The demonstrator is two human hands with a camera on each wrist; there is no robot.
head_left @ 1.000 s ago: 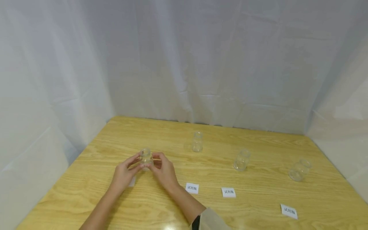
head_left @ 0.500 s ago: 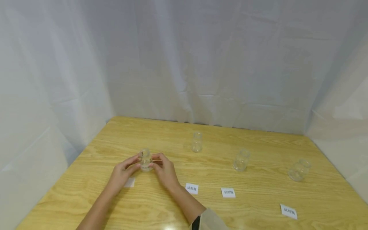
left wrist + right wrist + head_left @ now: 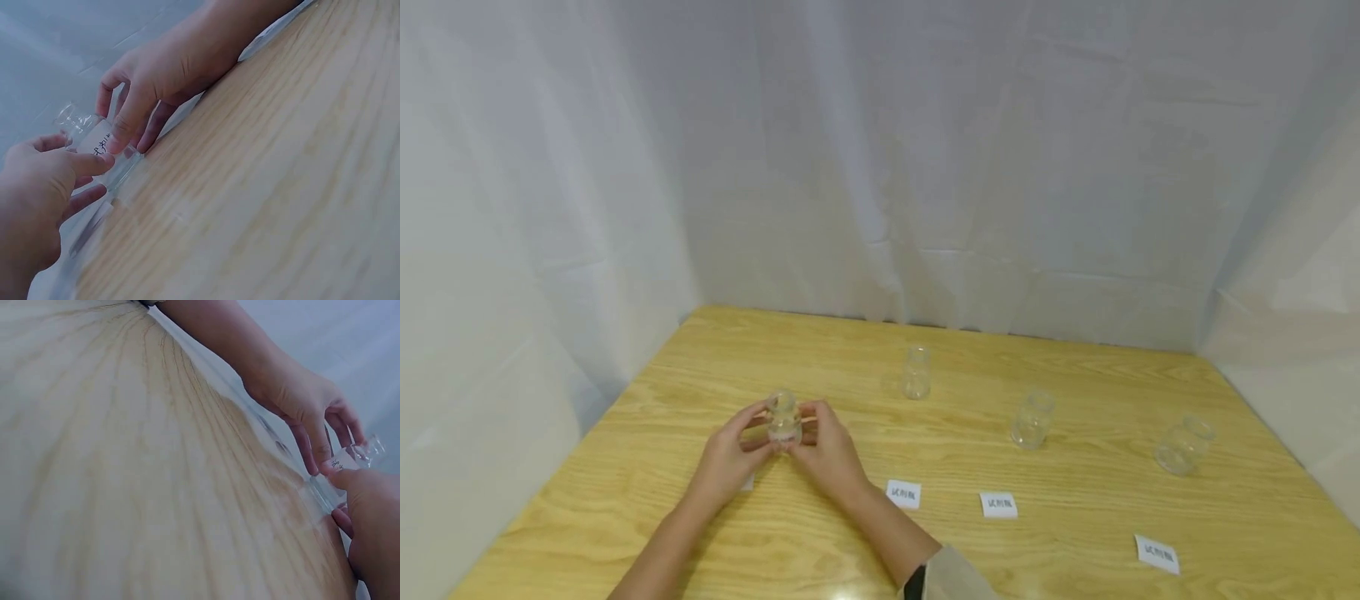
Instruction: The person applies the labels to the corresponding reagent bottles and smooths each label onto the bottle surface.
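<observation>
Both hands hold a small clear glass bottle [image 3: 784, 419], upright, at the left of the table in the head view. My left hand [image 3: 726, 458] grips its left side with thumb and fingers. From the right, my right hand [image 3: 829, 454] does the same, its thumb low on the front. A white label [image 3: 97, 142] with handwritten characters lies against the bottle in the left wrist view. Fingers cover part of the label. Mostly hidden behind the left hand, a white card [image 3: 748, 483] lies on the table.
Three more clear bottles stand to the right: one toward the back [image 3: 916, 373], a middle one [image 3: 1032, 419] and a far-right one [image 3: 1183, 445]. Nearer the front lie three white written cards, a left card [image 3: 903, 493], a middle card [image 3: 998, 504] and a right card [image 3: 1157, 554]. White curtains [image 3: 940, 167] surround the wooden table [image 3: 1037, 567].
Half a second ago the left thumb was drawn back from the front; now both thumbs are low on it. The left hand has shifted slightly right and covers more of the card beneath.
</observation>
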